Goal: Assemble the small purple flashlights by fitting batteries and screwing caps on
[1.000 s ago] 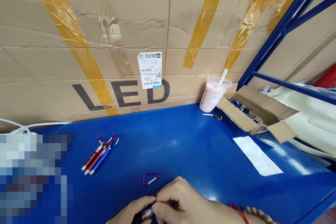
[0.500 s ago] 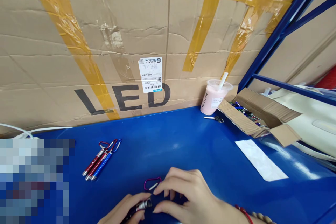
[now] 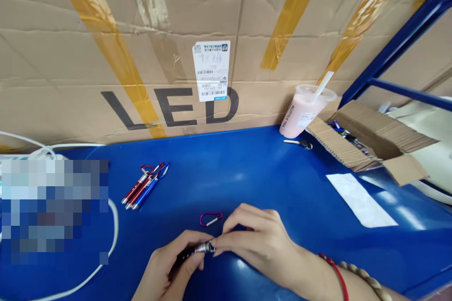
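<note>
My left hand (image 3: 176, 263) is closed round a slim black penlight (image 3: 201, 248) with a silver end, tilted up to the right. At that silver end, the thumb and fingertips of my right hand (image 3: 256, 240) are pinched together. Whether a small part sits between those fingertips is hidden. Just beyond my hands a purple carabiner (image 3: 211, 219) lies loose on the blue table (image 3: 226, 174). Farther left are two red penlights (image 3: 138, 190) and a blue penlight (image 3: 146, 194), side by side, with carabiners at their far ends.
An open cardboard box (image 3: 353, 150) of small items stands at the right. Near it are a pink drink cup (image 3: 300, 113), a key (image 3: 298, 143) and a white paper strip (image 3: 362, 200). A white cable (image 3: 115, 225) curves at left. A large carton (image 3: 169, 56) backs the table.
My right hand has closed in on the penlight's silver end, where its fingers were apart from it before. The view has tipped downward, showing more of the table.
</note>
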The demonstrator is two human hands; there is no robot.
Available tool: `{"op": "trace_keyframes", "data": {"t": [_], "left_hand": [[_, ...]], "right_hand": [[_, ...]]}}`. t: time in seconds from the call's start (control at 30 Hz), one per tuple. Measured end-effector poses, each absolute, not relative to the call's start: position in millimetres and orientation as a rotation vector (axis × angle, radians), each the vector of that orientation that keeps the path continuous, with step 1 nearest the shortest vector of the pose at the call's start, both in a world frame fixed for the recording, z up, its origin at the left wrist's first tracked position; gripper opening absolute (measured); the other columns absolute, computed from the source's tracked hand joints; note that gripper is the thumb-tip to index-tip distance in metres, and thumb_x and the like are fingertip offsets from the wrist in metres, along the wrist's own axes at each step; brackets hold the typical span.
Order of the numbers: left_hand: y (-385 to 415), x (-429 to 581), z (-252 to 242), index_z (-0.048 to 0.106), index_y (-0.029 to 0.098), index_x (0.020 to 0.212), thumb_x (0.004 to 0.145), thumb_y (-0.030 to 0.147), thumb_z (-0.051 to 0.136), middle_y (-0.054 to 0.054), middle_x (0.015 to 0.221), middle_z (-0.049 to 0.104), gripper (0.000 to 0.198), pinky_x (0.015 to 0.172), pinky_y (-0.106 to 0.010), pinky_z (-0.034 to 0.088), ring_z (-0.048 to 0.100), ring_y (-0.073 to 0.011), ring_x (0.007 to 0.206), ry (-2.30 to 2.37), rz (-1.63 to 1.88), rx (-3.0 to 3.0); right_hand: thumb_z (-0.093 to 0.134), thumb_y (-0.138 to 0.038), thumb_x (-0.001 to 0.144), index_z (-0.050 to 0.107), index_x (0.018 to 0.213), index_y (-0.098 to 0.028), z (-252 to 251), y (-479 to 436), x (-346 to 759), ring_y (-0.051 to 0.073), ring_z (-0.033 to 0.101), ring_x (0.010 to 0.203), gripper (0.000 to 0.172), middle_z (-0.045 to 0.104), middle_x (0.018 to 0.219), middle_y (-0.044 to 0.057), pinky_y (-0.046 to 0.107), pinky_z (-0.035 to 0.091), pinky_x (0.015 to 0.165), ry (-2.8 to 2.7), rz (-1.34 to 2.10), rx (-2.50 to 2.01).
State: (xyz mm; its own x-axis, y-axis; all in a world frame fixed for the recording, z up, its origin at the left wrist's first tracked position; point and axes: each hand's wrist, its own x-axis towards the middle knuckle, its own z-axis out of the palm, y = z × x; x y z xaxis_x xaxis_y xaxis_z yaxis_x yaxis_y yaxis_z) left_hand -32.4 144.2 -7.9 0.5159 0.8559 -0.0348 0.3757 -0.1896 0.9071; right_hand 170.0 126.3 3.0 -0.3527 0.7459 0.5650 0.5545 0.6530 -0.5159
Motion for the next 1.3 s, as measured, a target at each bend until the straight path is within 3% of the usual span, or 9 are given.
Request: {"op": "trace_keyframes", "data": {"t": [0.2, 0.4, 0.6, 0.93, 1.13, 1.3], "left_hand": [[143, -33, -9, 0.058, 0.018, 0.089, 0.09, 0.024, 0.043, 0.002, 0.065, 0.059, 0.017, 0.051, -0.016, 0.042, 0.054, -0.0098, 0.056, 0.919, 0.631, 1.867], [140, -34, -8, 0.053, 0.018, 0.082, 0.088, 0.013, 0.045, 0.0, 0.071, 0.062, 0.011, 0.058, -0.016, 0.047, 0.058, -0.0092, 0.062, 0.814, 0.7, 1.915], [140, -34, -10, 0.046, 0.018, 0.077, 0.084, 0.005, 0.048, 0.003, 0.07, 0.061, 0.015, 0.057, -0.014, 0.046, 0.057, -0.0068, 0.06, 0.758, 0.789, 1.952], [140, -34, -10, 0.047, 0.017, 0.072, 0.085, 0.005, 0.046, 0.0, 0.068, 0.058, 0.018, 0.056, -0.016, 0.045, 0.052, -0.0079, 0.058, 0.663, 0.802, 2.037], [139, -33, -8, 0.049, 0.016, 0.072, 0.086, 0.005, 0.046, -0.001, 0.067, 0.059, 0.018, 0.051, -0.016, 0.042, 0.05, -0.0076, 0.055, 0.682, 0.864, 2.102], [140, -34, -10, 0.051, 0.016, 0.074, 0.086, 0.005, 0.047, -0.002, 0.068, 0.061, 0.017, 0.051, -0.017, 0.043, 0.052, -0.0085, 0.056, 0.677, 0.902, 2.157]], "right_hand": [[0.062, -0.016, 0.083, 0.07, 0.082, -0.023, -2, 127, 169, 0.009, 0.057, 0.071, 0.01, 0.065, 0.078, -0.002, 0.018, 0.044, 0.057, -1.998, 0.39, -1.028], [0.064, -0.021, 0.08, 0.071, 0.073, -0.023, -3, 128, 168, 0.01, 0.058, 0.069, 0.01, 0.064, 0.076, -0.001, 0.02, 0.045, 0.059, -1.985, 0.533, -1.056], [0.063, -0.016, 0.081, 0.071, 0.073, -0.021, -5, 127, 167, 0.008, 0.06, 0.069, 0.012, 0.064, 0.076, -0.001, 0.017, 0.046, 0.059, -1.96, 0.621, -1.049], [0.061, -0.022, 0.083, 0.07, 0.07, -0.02, -4, 125, 162, 0.007, 0.061, 0.063, 0.016, 0.064, 0.072, -0.001, 0.016, 0.047, 0.057, -1.932, 0.744, -1.061], [0.069, -0.02, 0.075, 0.07, 0.068, -0.019, -5, 125, 156, 0.008, 0.06, 0.057, 0.008, 0.064, 0.066, -0.001, 0.018, 0.047, 0.053, -1.753, 0.874, -1.097], [0.07, -0.026, 0.072, 0.068, 0.061, -0.017, 2, 125, 151, 0.008, 0.054, 0.049, 0.015, 0.062, 0.057, 0.0, 0.018, 0.042, 0.044, -1.677, 1.015, -1.228]]}}
